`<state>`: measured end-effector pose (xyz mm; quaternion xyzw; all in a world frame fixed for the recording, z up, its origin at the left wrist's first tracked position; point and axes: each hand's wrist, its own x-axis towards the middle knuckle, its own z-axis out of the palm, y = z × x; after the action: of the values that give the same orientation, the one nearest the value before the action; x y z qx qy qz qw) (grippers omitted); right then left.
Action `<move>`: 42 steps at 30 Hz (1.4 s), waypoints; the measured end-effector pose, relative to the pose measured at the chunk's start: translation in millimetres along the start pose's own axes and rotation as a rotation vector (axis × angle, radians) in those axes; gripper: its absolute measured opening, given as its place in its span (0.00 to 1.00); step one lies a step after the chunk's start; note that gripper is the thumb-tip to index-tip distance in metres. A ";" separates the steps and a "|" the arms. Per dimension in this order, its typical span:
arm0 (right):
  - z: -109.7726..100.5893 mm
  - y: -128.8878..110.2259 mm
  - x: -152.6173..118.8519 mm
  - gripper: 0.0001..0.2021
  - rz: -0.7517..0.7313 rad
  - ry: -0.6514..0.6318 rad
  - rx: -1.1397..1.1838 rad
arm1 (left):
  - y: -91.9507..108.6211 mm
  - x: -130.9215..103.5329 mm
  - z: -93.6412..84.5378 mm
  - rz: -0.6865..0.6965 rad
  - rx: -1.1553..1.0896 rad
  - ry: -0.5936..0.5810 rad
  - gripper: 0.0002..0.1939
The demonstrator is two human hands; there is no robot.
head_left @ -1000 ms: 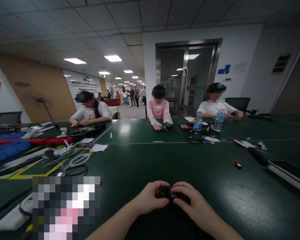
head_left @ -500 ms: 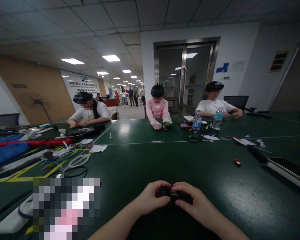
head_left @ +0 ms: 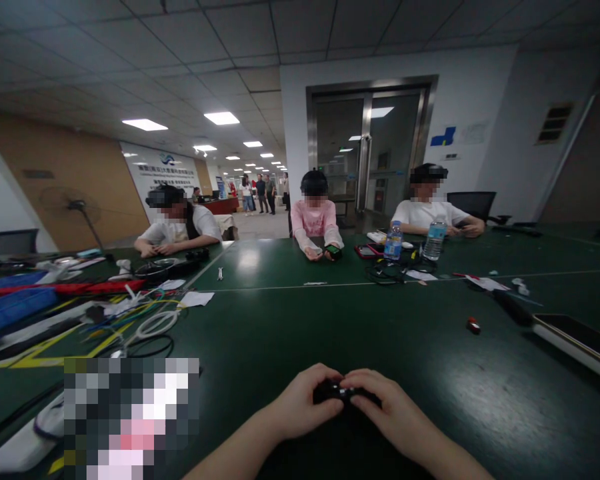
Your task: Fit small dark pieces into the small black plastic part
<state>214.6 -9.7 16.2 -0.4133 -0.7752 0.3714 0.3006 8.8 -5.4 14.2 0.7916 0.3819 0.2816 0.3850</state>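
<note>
My left hand is closed, its thumb and fingers pinching one end of a small dark, glossy, elongated object. The other end sits in my right hand, also closed, fingertips on top and thumb below. Both hands are just over the near part of the green table, fingertips almost meeting at the object's middle. Fingers cover much of it, so its kind cannot be made out.
A small red-and-dark item lies to the right, near a large flat device. Cables, blue trays and a white power strip crowd the left. Bottles and three seated people wearing headsets are across the table.
My right fingertips have shifted left along the dark object, closer to my left hand. The object lies a little more level. Things on the table have stayed put.
</note>
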 end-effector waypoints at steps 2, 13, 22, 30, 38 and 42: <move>0.5 -0.2 -0.3 0.12 0.006 0.008 -0.002 | -2.2 0.1 0.1 -0.009 -0.014 -0.005 0.17; 6.8 7.2 0.2 0.13 0.093 0.031 -0.088 | 0.8 -1.9 -2.3 -0.068 0.194 -0.010 0.16; 8.0 8.6 2.1 0.12 0.063 0.020 -0.104 | 1.3 -3.4 -7.3 -0.075 0.200 -0.026 0.19; 8.9 9.2 2.0 0.15 0.066 0.049 -0.114 | 0.8 -2.2 -10.7 -0.022 0.285 -0.049 0.14; 7.6 9.1 2.3 0.13 0.051 0.030 -0.120 | 4.4 -2.1 -10.5 -0.028 0.285 -0.050 0.15; 7.8 8.3 1.8 0.12 0.057 0.030 -0.119 | 3.1 -2.3 -9.7 -0.028 0.275 -0.036 0.14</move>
<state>211.2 -7.5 5.4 -0.4580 -0.7792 0.3266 0.2764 1.6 -4.8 21.7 0.8364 0.4211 0.2069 0.2835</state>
